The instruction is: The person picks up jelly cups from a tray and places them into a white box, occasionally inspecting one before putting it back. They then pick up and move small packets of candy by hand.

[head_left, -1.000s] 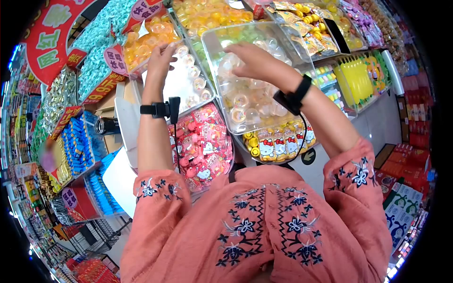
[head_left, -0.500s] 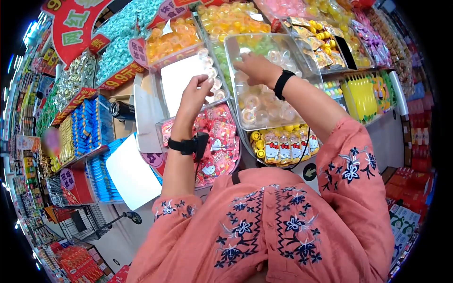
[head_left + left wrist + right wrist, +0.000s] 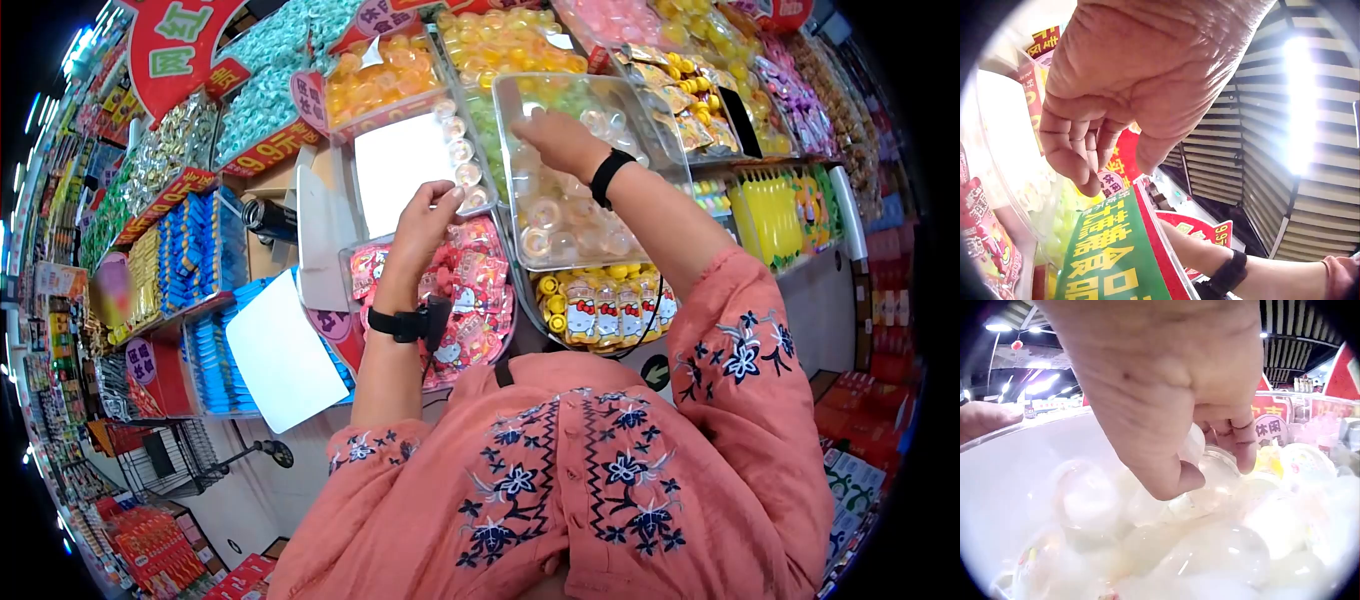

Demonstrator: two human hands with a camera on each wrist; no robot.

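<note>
My right hand reaches into a clear plastic bin of clear, dome-shaped jelly cups. In the right wrist view, its thumb and fingers curl around a translucent jelly cup among the others. My left hand holds nothing; its fingers hang loosely bent, as the left wrist view also shows. It hovers by the front edge of a neighbouring bin with a white sheet and a row of jelly cups, just above pink packets.
Yellow-capped Hello Kitty packets sit in front of the clear bin. Orange jelly cups lie behind. A black bottle and a white panel are at left. A dark phone-like slab rests at right.
My left hand has drawn back from over the white sheet toward my body. The right hand stays in the clear bin, shifting toward its left side and reaching lower. The head view has shifted slightly.
</note>
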